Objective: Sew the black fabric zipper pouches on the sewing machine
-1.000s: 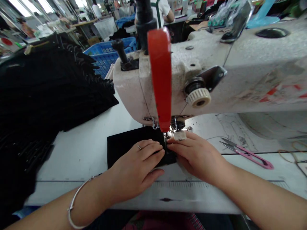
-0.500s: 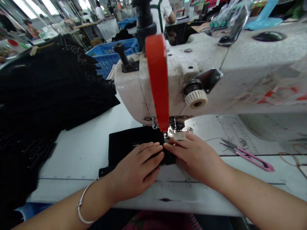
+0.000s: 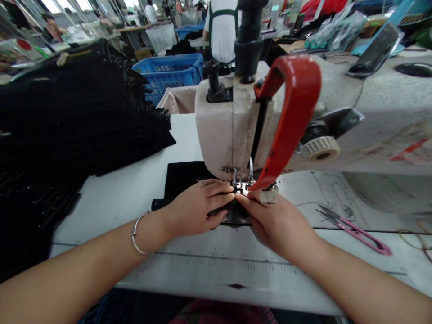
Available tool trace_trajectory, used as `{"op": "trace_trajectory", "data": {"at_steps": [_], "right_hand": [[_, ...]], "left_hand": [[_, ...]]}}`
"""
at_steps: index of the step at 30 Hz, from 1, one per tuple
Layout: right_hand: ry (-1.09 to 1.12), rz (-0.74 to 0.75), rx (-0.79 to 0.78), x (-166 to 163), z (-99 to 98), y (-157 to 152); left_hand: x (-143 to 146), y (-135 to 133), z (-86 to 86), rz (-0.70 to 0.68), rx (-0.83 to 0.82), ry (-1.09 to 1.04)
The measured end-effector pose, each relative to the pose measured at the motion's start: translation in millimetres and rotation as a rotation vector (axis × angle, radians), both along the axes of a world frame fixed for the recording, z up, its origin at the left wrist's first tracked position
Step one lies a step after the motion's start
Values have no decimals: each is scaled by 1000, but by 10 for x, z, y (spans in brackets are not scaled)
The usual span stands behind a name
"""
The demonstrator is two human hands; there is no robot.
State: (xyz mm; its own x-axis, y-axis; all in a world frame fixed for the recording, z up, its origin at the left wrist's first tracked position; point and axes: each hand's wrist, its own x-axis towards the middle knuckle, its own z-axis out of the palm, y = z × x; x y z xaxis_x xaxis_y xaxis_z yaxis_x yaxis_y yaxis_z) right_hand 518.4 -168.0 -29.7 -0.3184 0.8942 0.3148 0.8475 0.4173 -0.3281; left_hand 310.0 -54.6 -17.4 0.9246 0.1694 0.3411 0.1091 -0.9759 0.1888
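Note:
A black cloth piece (image 3: 182, 175) lies flat on the machine bed, its right part under the presser foot (image 3: 241, 188) of a white sewing machine (image 3: 216, 130). My left hand (image 3: 202, 204) rests on the cloth left of the foot, fingers stretched out side by side. Close to the foot's right side is my right hand (image 3: 281, 220), its thumb and fingers extended toward the cloth; some fingertips are hidden behind the machine's small knob (image 3: 268, 196). The needle tip cannot be made out. A red curved guard (image 3: 299, 121) hangs in front of the machine head.
Pink-handled thread snips (image 3: 361, 234) lie right of my right hand. A large stack of black cloth pieces (image 3: 77, 108) fills the left side. Behind stands a blue plastic basket (image 3: 168, 74), with a person in a white top (image 3: 223, 36) farther back. A ruler strip (image 3: 216, 261) runs along the front.
The cloth has slid away from me under the foot, with both hands moving forward slightly alongside it. My view has shifted, so the machine and red guard appear farther right.

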Motion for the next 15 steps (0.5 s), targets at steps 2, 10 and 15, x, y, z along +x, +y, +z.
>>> {"op": "trace_trajectory", "data": {"at_steps": [2,10,15], "right_hand": [[4,5,-4,7,1,-4],[42,-197,129,99,103,16],[-142,-234,90,202,145,60]], "left_hand": [[20,38,-3,2,3,2],[-62,242,-20,-42,58,-48],[-118,240,-20,-26,-22,-92]]}}
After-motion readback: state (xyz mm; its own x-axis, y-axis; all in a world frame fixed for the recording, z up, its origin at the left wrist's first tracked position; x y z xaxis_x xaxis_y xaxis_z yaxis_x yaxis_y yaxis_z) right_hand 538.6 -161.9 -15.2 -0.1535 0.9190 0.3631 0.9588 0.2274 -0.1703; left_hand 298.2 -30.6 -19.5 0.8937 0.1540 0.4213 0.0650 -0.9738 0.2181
